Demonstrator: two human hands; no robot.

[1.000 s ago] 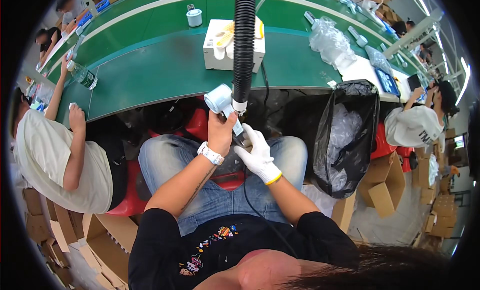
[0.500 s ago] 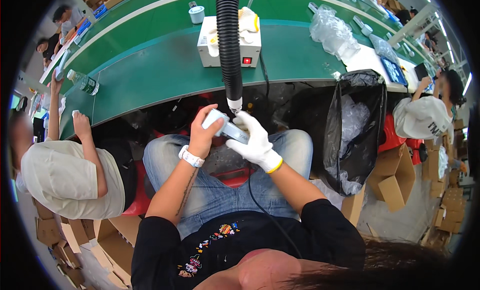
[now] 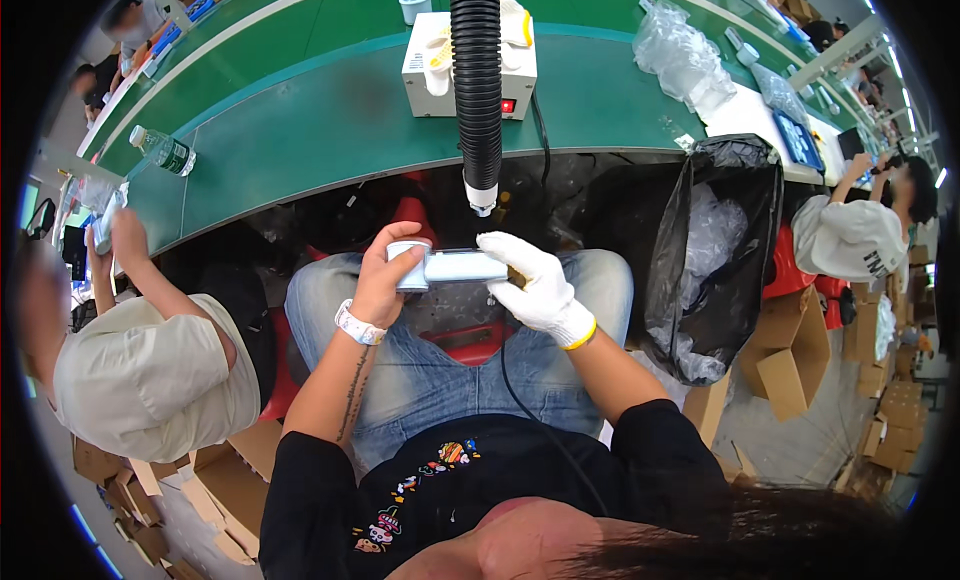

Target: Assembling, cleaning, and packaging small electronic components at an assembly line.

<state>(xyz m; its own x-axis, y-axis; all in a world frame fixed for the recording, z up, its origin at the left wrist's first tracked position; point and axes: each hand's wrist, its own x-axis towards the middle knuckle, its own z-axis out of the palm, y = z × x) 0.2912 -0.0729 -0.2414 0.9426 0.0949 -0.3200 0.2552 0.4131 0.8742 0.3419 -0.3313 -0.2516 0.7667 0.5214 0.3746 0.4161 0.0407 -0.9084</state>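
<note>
Left hand point(image 3: 378, 282), bare, gripping the pale-blue device point(image 3: 462, 268) by its wide head | right hand point(image 3: 542, 292), gloved, half-curled, grasping its handle end | I see it crosswise above the lap point(image 3: 430, 382).

"What sort of place is this?"
"A factory workshop: people point(image 3: 160, 380) sit along a long green workbench point(image 3: 280, 130)."
"Anything else show it?"
"A ribbed black hose point(image 3: 475, 90) hangs down, and opened cardboard boxes point(image 3: 795, 380) stand on the floor point(image 3: 790, 445)."
</note>
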